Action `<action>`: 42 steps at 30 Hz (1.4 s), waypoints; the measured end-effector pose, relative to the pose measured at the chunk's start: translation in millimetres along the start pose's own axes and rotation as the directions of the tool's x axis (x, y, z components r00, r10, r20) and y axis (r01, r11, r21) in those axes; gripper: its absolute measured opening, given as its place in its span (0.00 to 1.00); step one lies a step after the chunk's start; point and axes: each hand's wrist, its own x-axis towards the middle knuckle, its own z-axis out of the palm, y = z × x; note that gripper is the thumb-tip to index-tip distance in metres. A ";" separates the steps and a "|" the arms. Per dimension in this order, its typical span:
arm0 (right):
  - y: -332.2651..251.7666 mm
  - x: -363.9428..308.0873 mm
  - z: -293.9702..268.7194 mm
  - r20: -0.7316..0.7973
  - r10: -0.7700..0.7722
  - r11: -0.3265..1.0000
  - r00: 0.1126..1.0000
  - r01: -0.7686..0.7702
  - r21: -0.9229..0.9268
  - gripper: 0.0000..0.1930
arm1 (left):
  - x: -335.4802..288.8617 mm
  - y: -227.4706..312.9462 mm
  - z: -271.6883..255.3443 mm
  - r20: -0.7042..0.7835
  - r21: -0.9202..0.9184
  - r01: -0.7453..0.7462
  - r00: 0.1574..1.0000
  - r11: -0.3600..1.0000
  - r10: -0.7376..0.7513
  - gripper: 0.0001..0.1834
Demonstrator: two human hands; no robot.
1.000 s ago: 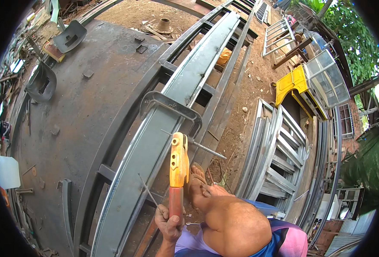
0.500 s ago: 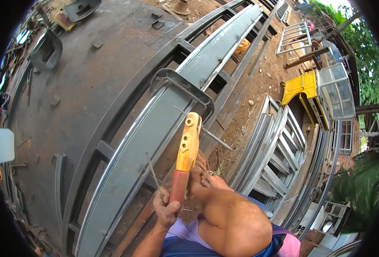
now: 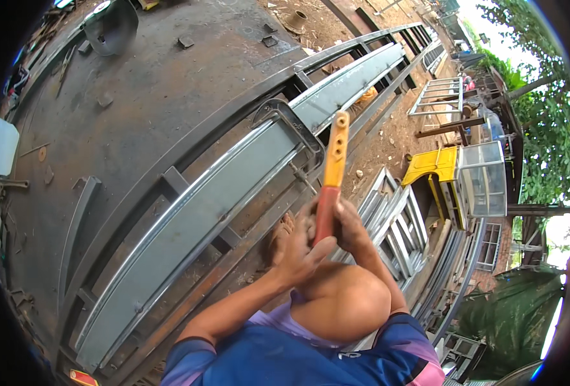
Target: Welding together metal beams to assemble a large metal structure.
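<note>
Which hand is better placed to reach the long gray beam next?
Probably the left hand: both hands are at the tool's red handle, but the left is on the side nearer the gray beam, while the right hand is on the farther side.

Lower end of red handle [image 3: 326,212] hidden (behind left hand [image 3: 301,249])

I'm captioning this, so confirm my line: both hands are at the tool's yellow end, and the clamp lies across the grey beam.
One correction, from the head view: the left hand and right hand are at the red end of the tool, not the yellow. The clamp does lie across the grey beam.
</note>
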 end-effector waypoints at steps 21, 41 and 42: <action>-115.7 48.5 49.0 -0.241 -0.084 0.456 0.967 -0.178 -0.872 0.26 | 47.7 50.3 -204.3 -0.286 0.907 0.235 0.953 0.350 0.101 0.15; -85.8 86.6 61.9 -0.271 -0.211 0.222 0.939 -0.223 -0.949 0.20 | 114.1 20.5 -208.8 -0.134 0.955 0.111 0.988 0.274 0.070 0.14; -85.5 86.8 63.1 -0.304 -0.189 0.212 0.934 -0.263 -0.941 0.20 | 115.3 20.8 -208.7 -0.130 0.958 0.109 0.989 0.264 0.064 0.14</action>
